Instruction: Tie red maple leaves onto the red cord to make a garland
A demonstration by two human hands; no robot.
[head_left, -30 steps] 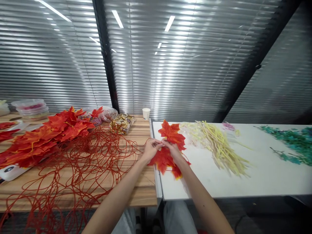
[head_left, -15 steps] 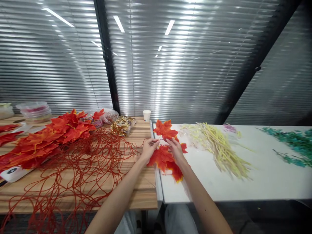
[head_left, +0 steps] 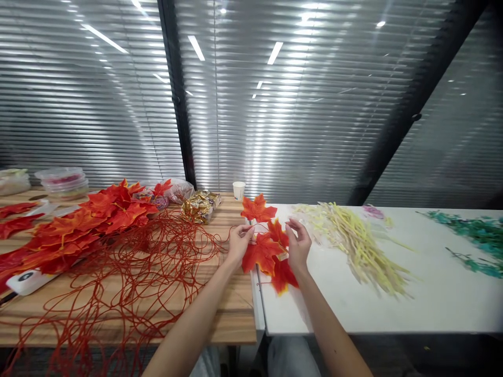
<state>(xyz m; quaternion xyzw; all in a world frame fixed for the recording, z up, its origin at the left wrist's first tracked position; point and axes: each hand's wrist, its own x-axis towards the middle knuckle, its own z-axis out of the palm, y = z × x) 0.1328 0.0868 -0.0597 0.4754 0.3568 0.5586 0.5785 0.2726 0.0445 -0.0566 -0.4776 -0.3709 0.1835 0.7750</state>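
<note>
My left hand (head_left: 240,243) is closed in a pinch on a thin red cord (head_left: 259,225), just left of a small garland of red-orange artificial maple leaves (head_left: 262,252). One leaf (head_left: 258,208) of it lies beyond my fingers, and others spread toward me over the seam between the tables. To the right of the leaves, my right hand (head_left: 299,243) is raised with thumb and fingertips drawn together. Whatever is between those fingertips is too small to make out.
Tangled red cord (head_left: 137,272) covers much of the wooden table, beside a heap of maple leaves (head_left: 98,214). Gold foil packaging (head_left: 200,206) and a paper cup (head_left: 238,190) stand farther back. Yellow strands (head_left: 353,241) and green foliage (head_left: 471,230) lie on the white table.
My right hand has moved right, away from my left hand and off the leaves. More of the leaves now shows between the hands. My left hand keeps its pinch.
</note>
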